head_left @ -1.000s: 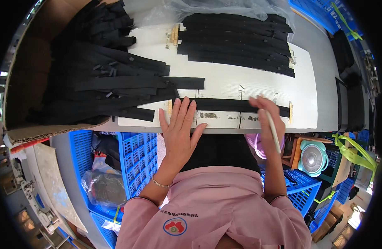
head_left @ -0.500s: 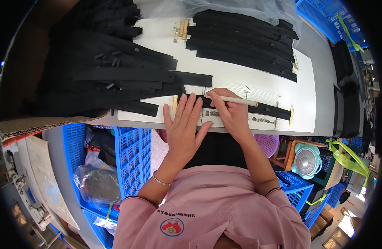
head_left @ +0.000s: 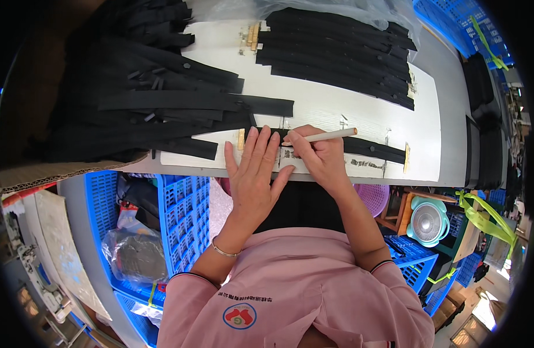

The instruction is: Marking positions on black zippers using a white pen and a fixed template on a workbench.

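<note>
A black fabric strip (head_left: 374,148) lies along the near part of a white board (head_left: 325,107), between two small tan stop blocks, one of them the right block (head_left: 407,156). Fingers stretched out, my left hand (head_left: 253,168) presses flat on the strip's left part. Just right of it, my right hand (head_left: 319,155) is closed around a white pencil (head_left: 334,135). The pencil's tip rests on or close to the strip beside my left fingertips. Dark marks and lines are drawn on the board around the strip.
Loose black strips (head_left: 162,104) heap at the left, partly inside a cardboard box (head_left: 75,174). More strips (head_left: 336,55) lie side by side at the far side, near clear plastic (head_left: 336,11). Below the table edge stand blue crates (head_left: 186,223) and a turquoise fan (head_left: 428,222).
The pencil's tip has moved down across the strip, toward me, and its back end has tilted up. My left hand stays pressed on the strip.
</note>
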`<state>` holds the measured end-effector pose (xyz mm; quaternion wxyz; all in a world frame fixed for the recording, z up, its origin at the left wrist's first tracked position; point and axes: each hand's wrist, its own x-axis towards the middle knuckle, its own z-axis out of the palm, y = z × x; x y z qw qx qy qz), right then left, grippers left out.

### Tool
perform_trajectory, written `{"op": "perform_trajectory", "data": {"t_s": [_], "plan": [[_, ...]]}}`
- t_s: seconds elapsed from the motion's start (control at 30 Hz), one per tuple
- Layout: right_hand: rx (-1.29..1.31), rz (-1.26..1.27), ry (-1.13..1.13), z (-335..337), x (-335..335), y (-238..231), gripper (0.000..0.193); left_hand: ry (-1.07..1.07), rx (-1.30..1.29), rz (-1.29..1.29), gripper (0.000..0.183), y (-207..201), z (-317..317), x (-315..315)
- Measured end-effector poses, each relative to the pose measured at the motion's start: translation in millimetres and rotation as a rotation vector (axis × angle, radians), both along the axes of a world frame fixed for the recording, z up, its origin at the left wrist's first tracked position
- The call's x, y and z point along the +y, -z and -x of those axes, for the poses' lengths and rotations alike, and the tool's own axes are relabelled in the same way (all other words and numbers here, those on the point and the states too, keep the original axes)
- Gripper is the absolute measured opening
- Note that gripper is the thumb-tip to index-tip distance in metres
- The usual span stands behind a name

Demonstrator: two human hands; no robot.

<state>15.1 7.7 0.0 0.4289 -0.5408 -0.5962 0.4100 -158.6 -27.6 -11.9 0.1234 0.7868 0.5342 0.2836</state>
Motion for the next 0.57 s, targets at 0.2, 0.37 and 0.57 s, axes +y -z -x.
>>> {"op": "perform_trajectory", "data": {"t_s": [0.2, 0.37, 0.57], "plan": [[-0.104, -0.109, -0.052, 6.0, 2.2, -0.5, 0.02, -0.022, 0.05, 0.016, 0.063, -2.5, 5.5, -1.6], [-0.092, -0.098, -0.055, -4.1, -4.9, -1.8, 0.019, 0.005, -0.01, -0.004, 0.065, 5.6, -4.6, -5.7], [0.114, 0.02, 0.185, -39.5, -25.6, -18.9, 0.018, 0.009, 0.028, 0.024, 0.066, 1.3, -2.9, -2.7]]}}
